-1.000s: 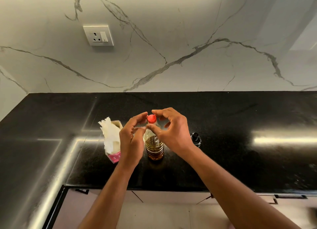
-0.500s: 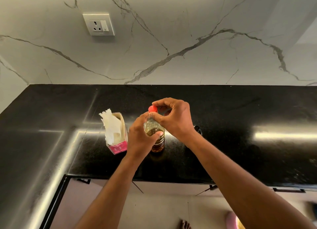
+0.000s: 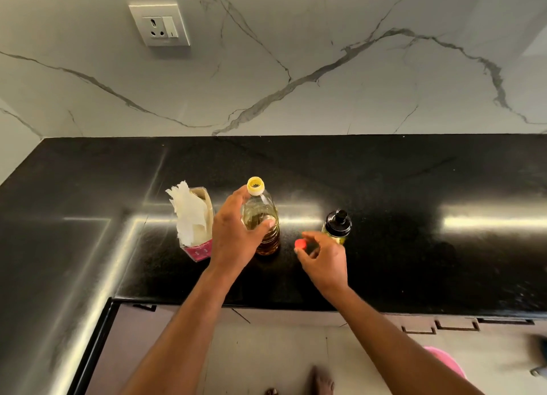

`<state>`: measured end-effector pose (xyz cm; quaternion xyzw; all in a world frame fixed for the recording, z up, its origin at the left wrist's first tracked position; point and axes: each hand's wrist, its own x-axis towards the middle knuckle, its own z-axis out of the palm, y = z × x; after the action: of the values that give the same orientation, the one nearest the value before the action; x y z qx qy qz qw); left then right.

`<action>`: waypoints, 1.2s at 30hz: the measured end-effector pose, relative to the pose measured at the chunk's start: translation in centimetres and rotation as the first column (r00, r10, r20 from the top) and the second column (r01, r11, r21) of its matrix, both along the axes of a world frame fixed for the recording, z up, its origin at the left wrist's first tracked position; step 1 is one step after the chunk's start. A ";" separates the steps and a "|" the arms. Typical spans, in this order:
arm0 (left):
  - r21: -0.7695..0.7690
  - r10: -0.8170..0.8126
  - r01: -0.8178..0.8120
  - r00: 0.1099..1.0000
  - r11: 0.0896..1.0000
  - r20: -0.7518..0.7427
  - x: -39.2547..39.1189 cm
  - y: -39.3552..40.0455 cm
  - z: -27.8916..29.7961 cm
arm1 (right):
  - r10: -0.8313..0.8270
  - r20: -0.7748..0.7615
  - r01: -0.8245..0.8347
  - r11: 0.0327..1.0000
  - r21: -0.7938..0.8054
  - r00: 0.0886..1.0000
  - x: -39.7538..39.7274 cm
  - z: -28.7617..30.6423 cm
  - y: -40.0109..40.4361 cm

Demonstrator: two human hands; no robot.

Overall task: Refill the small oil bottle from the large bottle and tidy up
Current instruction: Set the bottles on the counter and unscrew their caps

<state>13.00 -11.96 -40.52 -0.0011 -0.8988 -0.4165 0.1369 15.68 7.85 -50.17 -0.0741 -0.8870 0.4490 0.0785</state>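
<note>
The large bottle [image 3: 262, 220] stands upright on the black surface [image 3: 384, 187], near the front edge. Its red cap [image 3: 300, 243] is off, and the yellow spout insert [image 3: 255, 185] at the neck is exposed. Amber oil fills the lower part of the bottle.

The left hand [image 3: 233, 231] grips the large bottle at the shoulder: fingers curled round the left side, thumb across the front, forefinger reaching up to the neck.

The right hand [image 3: 324, 260] is just right of the large bottle, low over the surface. Its grip is narrow, pinching the red cap between thumb and fingertips. Whether the cap touches the surface cannot be told.

The small bottle [image 3: 336, 226] stands upright just beyond the right hand, black pour top fitted, pale oil visible at its base.

A pink tissue box [image 3: 201, 246] with white tissue [image 3: 189, 214] standing out of it sits just left of the left hand. A wall socket [image 3: 159, 24] is set in the marble wall behind.
</note>
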 end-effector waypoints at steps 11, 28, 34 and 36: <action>0.052 -0.002 0.001 1.000 0.999 0.018 0.2 -0.5 -0.6 | 0.039 0.024 -0.041 0.992 0.118 0.999 0.7 -4.8 -1.1; 0.048 0.197 -0.191 0.961 0.980 -0.193 3.1 1.9 -1.2 | 0.102 -0.234 -0.097 0.995 0.034 0.967 2.0 0.8 2.0; 0.036 -0.103 0.131 0.897 0.991 -0.430 6.8 8.1 -3.8 | -0.102 -0.238 0.111 0.993 0.026 0.966 -0.3 5.8 7.9; 0.133 -0.157 0.194 0.956 0.972 -0.246 6.5 10.3 -5.4 | -0.101 -0.107 0.115 0.983 0.140 0.989 -1.6 5.8 8.9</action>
<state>19.45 -1.68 -45.96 -0.1195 -0.8375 -0.4928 0.2038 14.04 16.71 -44.42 -0.0936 -0.9071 0.3810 0.1522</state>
